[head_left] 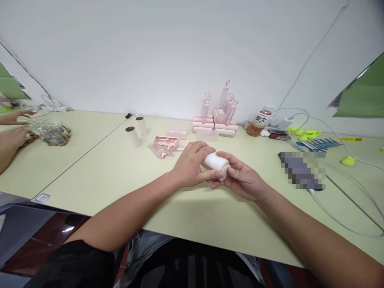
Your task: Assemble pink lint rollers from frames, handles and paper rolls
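Observation:
Both my hands are closed on a white lint roller (215,161) with a pale pink end, held tilted just above the table. My left hand (189,163) wraps its far side from above, thumb along the front. At the pink end, the fingers of my right hand (244,179) pinch the rim. Left of my hands lie a pink plastic frame (166,141) and several clear-pink handle pieces (160,150). Behind stand assembled pink lint rollers (214,124), stacked, with some handles upright. Two white paper rolls (133,137) with brown cores stand further left.
A drink bottle (259,121) stands by the wall at right. A blurred-out phone (301,171) with a white cable (333,224) lies nearer me, beside yellow-green pieces (306,134). At far left, another person's hands (15,136) are near a clear-wrapped bundle (54,134).

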Tool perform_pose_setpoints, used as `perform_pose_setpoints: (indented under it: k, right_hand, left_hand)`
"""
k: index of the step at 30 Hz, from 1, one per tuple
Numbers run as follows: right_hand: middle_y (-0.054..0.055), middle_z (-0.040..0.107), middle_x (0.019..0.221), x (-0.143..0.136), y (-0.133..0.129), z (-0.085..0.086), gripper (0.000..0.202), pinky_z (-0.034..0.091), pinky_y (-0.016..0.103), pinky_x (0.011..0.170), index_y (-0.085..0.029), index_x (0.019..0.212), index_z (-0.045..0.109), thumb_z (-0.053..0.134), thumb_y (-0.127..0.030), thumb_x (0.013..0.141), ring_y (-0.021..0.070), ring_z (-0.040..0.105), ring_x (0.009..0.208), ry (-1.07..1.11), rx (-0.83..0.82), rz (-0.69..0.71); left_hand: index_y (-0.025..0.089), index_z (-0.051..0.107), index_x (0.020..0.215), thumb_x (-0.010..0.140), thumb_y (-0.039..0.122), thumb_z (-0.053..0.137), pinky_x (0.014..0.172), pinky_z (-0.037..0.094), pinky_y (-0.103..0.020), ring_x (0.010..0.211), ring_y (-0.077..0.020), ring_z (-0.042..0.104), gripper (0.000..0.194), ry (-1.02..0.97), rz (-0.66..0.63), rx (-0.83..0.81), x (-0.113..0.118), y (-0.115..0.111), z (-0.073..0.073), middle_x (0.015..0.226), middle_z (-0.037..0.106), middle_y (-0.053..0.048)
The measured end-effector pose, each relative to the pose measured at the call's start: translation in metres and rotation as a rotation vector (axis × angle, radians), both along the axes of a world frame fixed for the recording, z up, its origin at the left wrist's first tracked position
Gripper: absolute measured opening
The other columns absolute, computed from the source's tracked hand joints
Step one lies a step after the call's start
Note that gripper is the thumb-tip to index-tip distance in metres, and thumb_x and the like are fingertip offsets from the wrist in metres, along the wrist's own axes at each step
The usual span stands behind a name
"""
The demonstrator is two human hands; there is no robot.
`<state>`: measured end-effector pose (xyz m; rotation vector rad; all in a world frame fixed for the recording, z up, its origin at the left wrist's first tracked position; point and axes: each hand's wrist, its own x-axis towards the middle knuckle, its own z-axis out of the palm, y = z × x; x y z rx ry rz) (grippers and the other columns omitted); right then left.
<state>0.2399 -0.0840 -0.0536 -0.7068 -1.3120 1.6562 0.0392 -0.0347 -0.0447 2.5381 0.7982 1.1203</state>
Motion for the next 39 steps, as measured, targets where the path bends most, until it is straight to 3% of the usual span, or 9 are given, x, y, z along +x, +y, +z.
perform_pose_setpoints:
  k: [4,7,11,16,19,23,29,35,39]
  right_hand:
    - [0.003,0.066,0.102,-0.005,0.002,-0.001,0.044,0.060,0.041,0.070,-0.032,0.117,0.054,0.071,-0.049,0.081,0.0180,0.068,0.077,-0.009,-0.005,-0.070]
    - [0.000,0.066,0.082,-0.005,0.006,-0.002,0.049,0.056,0.031,0.057,-0.027,0.113,0.052,0.074,-0.052,0.077,0.0160,0.065,0.065,-0.042,0.005,-0.148]
    - [-0.005,0.060,0.062,0.003,0.010,0.002,0.054,0.042,0.024,0.041,-0.026,0.108,0.047,0.076,-0.053,0.071,0.0143,0.058,0.046,-0.101,-0.022,-0.217]
    - [-0.007,0.055,0.059,0.013,0.009,0.012,0.053,0.032,0.024,0.036,-0.029,0.104,0.044,0.071,-0.058,0.068,0.0136,0.051,0.039,-0.056,-0.004,-0.218]
    - [-0.008,0.054,0.058,0.016,0.008,0.014,0.049,0.029,0.024,0.034,-0.030,0.102,0.044,0.067,-0.058,0.069,0.0130,0.048,0.035,-0.051,0.008,-0.219]
    - [-0.008,0.055,0.055,0.017,0.008,0.013,0.046,0.032,0.024,0.036,-0.029,0.101,0.044,0.066,-0.055,0.070,0.0136,0.049,0.035,-0.039,0.020,-0.177]
    - [-0.005,0.058,0.063,0.015,0.007,0.016,0.047,0.034,0.025,0.036,-0.028,0.101,0.045,0.067,-0.055,0.069,0.0149,0.053,0.040,-0.062,0.041,-0.209]
    - [-0.004,0.060,0.060,0.014,0.006,0.018,0.044,0.035,0.024,0.035,-0.025,0.098,0.050,0.071,-0.049,0.067,0.0153,0.055,0.039,-0.006,0.078,-0.243]
    - [-0.003,0.061,0.059,0.015,0.007,0.018,0.044,0.037,0.025,0.034,-0.024,0.097,0.052,0.073,-0.047,0.066,0.0167,0.056,0.040,0.015,0.088,-0.260]
  left_hand:
    - [0.018,0.053,0.132,0.083,0.062,0.058,0.106,0.036,-0.046,0.122,-0.0310,0.047,0.065,0.072,-0.021,0.025,-0.001,0.001,0.000,0.129,0.054,-0.016]
    - [0.019,0.042,0.142,0.087,0.052,0.058,0.112,0.029,-0.050,0.135,-0.0320,0.038,0.066,0.058,-0.122,-0.005,-0.002,0.002,-0.002,0.142,0.046,-0.018]
    - [0.023,0.031,0.148,0.088,0.045,0.059,0.107,0.038,-0.046,0.131,-0.0297,0.045,0.070,-0.141,-0.146,-0.285,-0.004,0.004,-0.001,0.148,0.041,-0.016]
    - [0.020,0.054,0.122,0.084,0.055,0.060,0.071,0.048,-0.027,0.088,-0.0176,0.060,0.052,-0.308,-0.264,-0.693,-0.006,0.005,0.007,0.110,0.061,-0.008]
    - [0.019,0.056,0.095,0.078,0.056,0.066,0.051,0.036,-0.021,0.061,-0.0081,0.048,0.043,-0.378,-0.327,-0.832,-0.007,0.004,0.013,0.077,0.055,0.001]
    - [0.020,0.047,0.084,0.068,0.054,0.077,0.043,0.025,-0.018,0.046,-0.0032,0.035,0.048,-0.377,-0.373,-0.983,-0.008,0.001,0.019,0.061,0.043,0.008]
    - [0.021,0.042,0.082,0.063,0.057,0.079,0.042,0.026,-0.019,0.043,-0.0027,0.036,0.054,-0.412,-0.365,-0.956,-0.008,0.000,0.018,0.062,0.043,0.008]
    - [0.020,0.046,0.085,0.069,0.058,0.075,0.057,0.038,-0.022,0.063,-0.0073,0.045,0.050,-0.428,-0.358,-0.773,-0.005,-0.004,0.014,0.081,0.050,0.002]
    - [0.020,0.045,0.088,0.075,0.052,0.073,0.054,0.039,-0.021,0.061,-0.0067,0.045,0.045,-0.407,-0.403,-0.729,-0.006,-0.001,0.010,0.080,0.048,0.002]
